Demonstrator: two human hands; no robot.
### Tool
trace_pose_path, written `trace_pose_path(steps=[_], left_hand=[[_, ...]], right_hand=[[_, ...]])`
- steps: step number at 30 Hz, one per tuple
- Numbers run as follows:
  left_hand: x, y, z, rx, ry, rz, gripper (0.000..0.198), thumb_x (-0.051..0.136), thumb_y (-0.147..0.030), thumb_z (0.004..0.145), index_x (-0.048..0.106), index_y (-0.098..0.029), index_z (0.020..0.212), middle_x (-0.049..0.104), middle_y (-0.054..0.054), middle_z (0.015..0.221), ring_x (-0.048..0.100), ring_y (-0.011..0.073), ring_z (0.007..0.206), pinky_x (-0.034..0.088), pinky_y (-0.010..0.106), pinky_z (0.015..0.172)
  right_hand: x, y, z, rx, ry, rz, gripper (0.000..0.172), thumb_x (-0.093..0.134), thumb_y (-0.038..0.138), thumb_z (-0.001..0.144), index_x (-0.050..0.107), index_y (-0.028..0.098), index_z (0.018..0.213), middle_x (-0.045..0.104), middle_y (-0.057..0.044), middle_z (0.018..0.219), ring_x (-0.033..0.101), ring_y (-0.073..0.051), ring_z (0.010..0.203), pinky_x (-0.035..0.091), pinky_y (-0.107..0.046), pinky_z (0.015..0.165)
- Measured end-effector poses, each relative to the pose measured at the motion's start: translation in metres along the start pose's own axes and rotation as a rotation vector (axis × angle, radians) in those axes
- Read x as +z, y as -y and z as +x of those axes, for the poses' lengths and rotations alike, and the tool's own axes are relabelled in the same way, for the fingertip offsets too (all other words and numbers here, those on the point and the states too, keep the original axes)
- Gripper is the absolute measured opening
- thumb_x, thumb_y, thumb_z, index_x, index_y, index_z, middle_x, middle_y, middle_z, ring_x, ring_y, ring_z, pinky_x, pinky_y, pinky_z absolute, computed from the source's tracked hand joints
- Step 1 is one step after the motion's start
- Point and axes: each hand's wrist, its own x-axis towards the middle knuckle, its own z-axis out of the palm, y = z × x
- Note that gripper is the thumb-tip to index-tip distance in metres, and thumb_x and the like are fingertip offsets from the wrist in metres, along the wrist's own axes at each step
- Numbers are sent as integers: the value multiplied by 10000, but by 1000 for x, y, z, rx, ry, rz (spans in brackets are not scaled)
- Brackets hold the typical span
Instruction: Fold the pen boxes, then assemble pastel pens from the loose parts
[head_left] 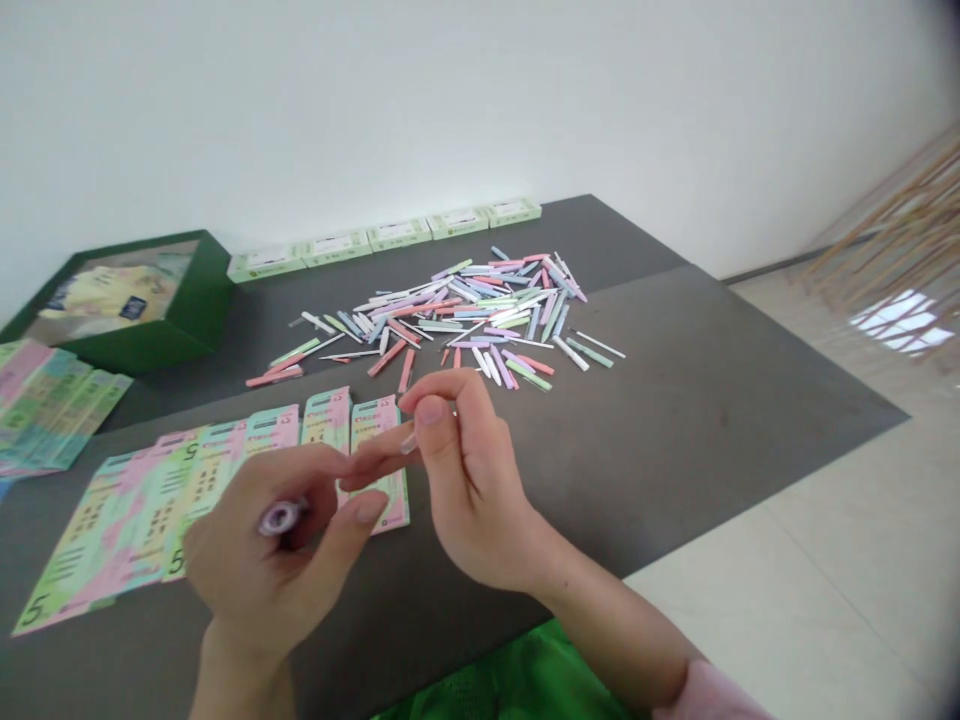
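Note:
My left hand [262,570] is curled around a lilac plastic stick [280,518], and only its end shows between the fingers. My right hand [469,480] pinches a small pale piece [409,443] between thumb and forefinger, with most of it hidden. The fingertips of my left hand touch my right hand above a row of pastel printed cards [217,480], each marked with a 5. Beyond my hands lies a loose heap of pastel plastic sticks [465,320] on the dark grey table [675,400], a little apart from my right fingers.
An open green box [127,300] stands at the far left, with a fanned stack of pastel cards [49,410] in front of it. Several pale green boxes [382,236] line the back edge by the wall. Tiled floor [795,560] lies beyond the table's right edge.

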Motion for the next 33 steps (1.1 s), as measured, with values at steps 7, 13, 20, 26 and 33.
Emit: trace_pose_path(steps=[7,13,20,26,33], left_hand=[[6,-11,1,380,-68,576,231,660,-392,846,692,-227,1005,566,-67,544,462,84,437,297,254,464],[0,-18,-7,420,62,539,314,667,-283,850,662,-264,1164,700,-64,651,592,97,490,403,228,516],[-3,-17,-1,557,113,599,303,635,-167,862,646,-235,1157,736,-52,730,663,95,595,445,203,560],[-9,-12,5,707,100,536,356,634,-104,835,646,-159,1186,683,-33,625,615,106,528,473,218,566],[-9,-5,4,569,44,471,165,653,-234,853,723,-252,1002,751,-40,703,681,127,570,497,210,545]], right_hand=[[2,6,-7,-68,24,-194,233,281,389,1031,375,246,1189,669,-87,1214,696,-170,1042,550,-345,908],[4,11,-10,-153,4,-261,201,319,324,1030,418,229,1178,647,-88,1258,612,-141,1205,512,-309,991],[7,10,-12,-159,55,-276,162,317,319,1031,440,227,1083,666,-100,1235,604,-172,1225,447,-381,1076],[4,11,-11,-114,116,-259,230,297,368,1030,468,223,1084,691,-92,1171,659,-182,1130,496,-354,984],[-14,6,-5,45,172,-131,236,520,450,940,553,220,983,633,40,659,660,-104,589,471,-182,535]])
